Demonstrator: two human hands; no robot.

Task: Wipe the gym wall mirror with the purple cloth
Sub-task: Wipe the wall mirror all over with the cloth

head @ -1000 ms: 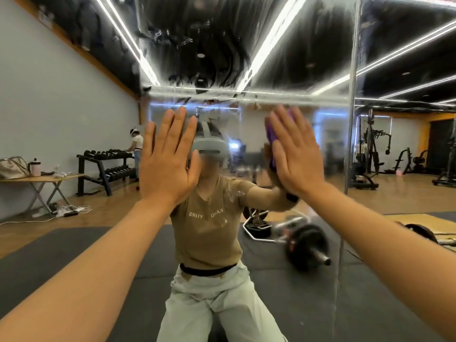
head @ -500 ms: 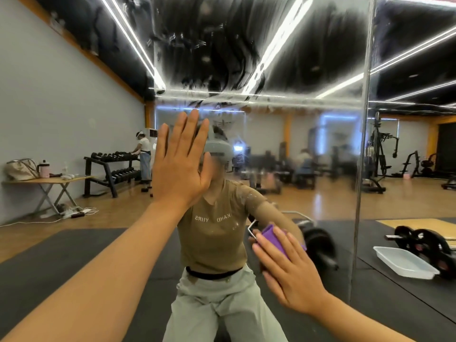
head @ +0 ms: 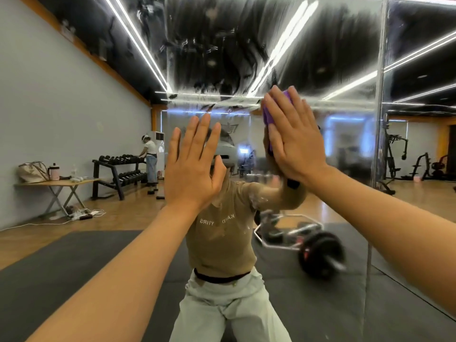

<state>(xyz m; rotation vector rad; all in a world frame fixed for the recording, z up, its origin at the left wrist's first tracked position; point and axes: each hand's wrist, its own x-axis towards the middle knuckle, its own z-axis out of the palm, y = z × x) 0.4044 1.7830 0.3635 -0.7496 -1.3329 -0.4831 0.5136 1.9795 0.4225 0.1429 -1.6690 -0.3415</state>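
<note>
purple cloth flat on the mirror, high and right of centre, mostly hidden under the right hand | right hand: fingers straight, pressing the cloth to the glass | left hand: wide, palm flat on the mirror, lower and left of the cloth; holds nothing | smears across upper glass
</note>
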